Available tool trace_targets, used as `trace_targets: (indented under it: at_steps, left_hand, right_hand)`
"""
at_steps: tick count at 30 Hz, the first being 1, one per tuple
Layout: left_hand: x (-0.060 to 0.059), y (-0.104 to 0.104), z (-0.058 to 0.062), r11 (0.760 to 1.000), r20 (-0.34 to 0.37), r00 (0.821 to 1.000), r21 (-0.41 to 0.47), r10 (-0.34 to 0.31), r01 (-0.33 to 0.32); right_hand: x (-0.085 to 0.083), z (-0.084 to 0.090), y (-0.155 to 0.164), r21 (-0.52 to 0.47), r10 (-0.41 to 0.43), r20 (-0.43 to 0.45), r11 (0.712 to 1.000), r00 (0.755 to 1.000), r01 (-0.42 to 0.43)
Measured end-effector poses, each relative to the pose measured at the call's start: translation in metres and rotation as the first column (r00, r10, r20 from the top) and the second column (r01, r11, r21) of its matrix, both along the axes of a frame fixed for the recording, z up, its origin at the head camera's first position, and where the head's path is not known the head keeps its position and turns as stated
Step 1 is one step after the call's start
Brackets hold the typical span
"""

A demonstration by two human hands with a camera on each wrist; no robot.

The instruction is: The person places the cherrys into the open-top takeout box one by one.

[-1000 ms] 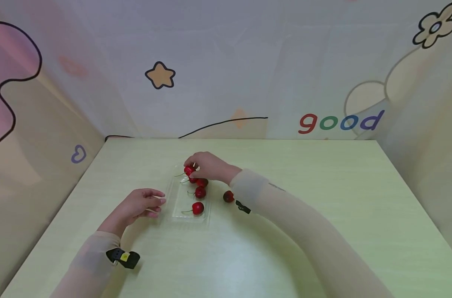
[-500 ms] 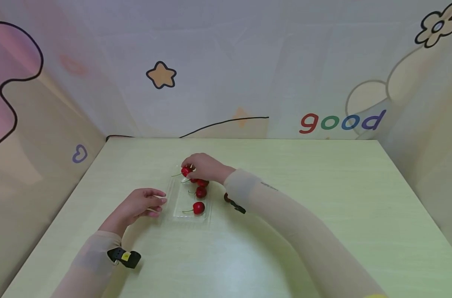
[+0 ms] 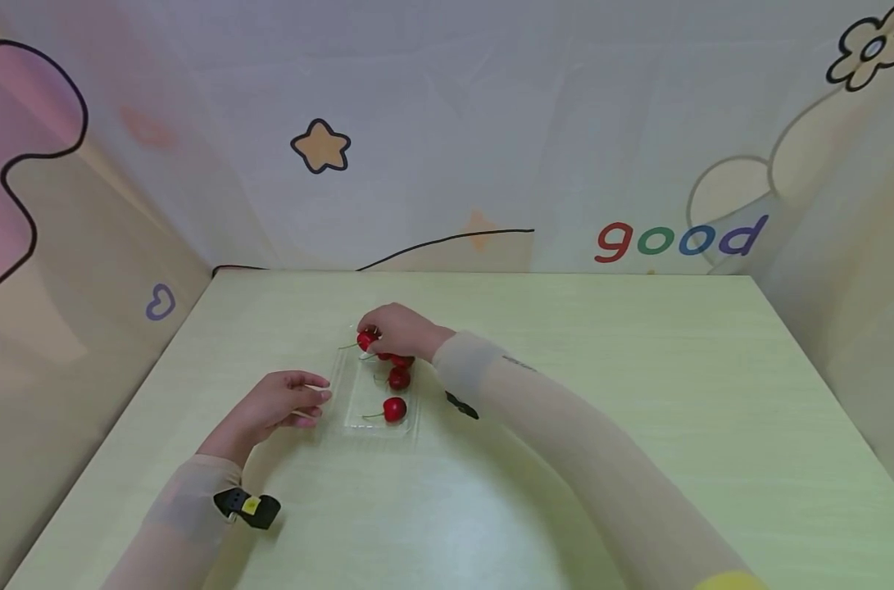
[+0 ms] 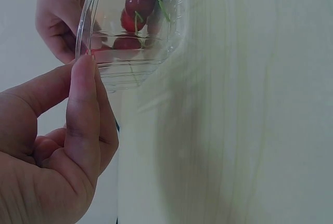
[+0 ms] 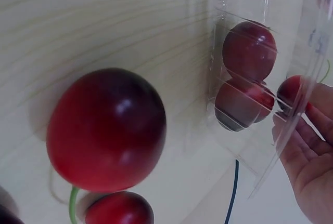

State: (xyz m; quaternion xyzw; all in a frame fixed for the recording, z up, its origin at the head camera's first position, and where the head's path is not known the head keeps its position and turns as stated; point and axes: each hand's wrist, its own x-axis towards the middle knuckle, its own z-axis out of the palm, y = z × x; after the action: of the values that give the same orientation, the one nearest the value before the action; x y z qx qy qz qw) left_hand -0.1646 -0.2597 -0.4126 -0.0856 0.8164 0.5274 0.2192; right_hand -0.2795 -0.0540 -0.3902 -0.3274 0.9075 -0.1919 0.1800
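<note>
A clear plastic box [image 3: 363,393] holds several red cherries, among them a cherry [image 3: 394,410] near its front end and another cherry [image 3: 399,378] farther back. My right hand [image 3: 402,329] pinches a cherry [image 3: 366,340] by its sides at the box's far end, with the green stem pointing left. In the right wrist view this held cherry [image 5: 291,93] shows partly through the clear plastic. My left hand [image 3: 288,403] is at the box's left side; in the left wrist view its fingertips [image 4: 85,70] pinch the rim of the box [image 4: 83,37].
On the table [image 3: 638,393], outside the box, lie a large-looking cherry [image 5: 106,130] and a smaller-looking cherry [image 5: 119,211], close to the right wrist camera. The right forearm [image 3: 557,410] hides them from the head view. A printed cloth backdrop [image 3: 447,147] stands behind the table.
My right hand has moved slightly left with the cherry, then nearly stopped. The forearm now covers a loose cherry that showed beside it. My left hand has stayed in place.
</note>
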Motion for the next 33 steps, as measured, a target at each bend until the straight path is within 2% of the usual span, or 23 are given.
trace_targets:
  at_steps: [5,18,26,33]
  left_hand:
    - [0.000,0.000,0.000,1.000,-0.004,1.000,0.003,0.001,-0.001]
    - [-0.001,0.000,0.000,1.000,-0.002,1.000,0.000,0.013,-0.013]
    - [0.000,0.000,-0.001,1.000,-0.007,1.000,0.009,0.014,-0.013]
    - [0.001,0.000,0.000,1.000,-0.008,1.000,0.000,0.015,-0.015]
  right_hand:
    - [0.001,0.002,-0.002,0.022,0.023,-0.021,1.000,1.000,-0.022]
    - [0.001,-0.006,-0.006,0.107,0.015,-0.036,0.994,0.999,-0.011]
    - [0.004,-0.009,-0.009,0.162,0.042,-0.091,0.986,0.995,-0.027]
    - [0.005,-0.012,-0.007,0.198,0.108,-0.163,0.977,0.981,-0.075]
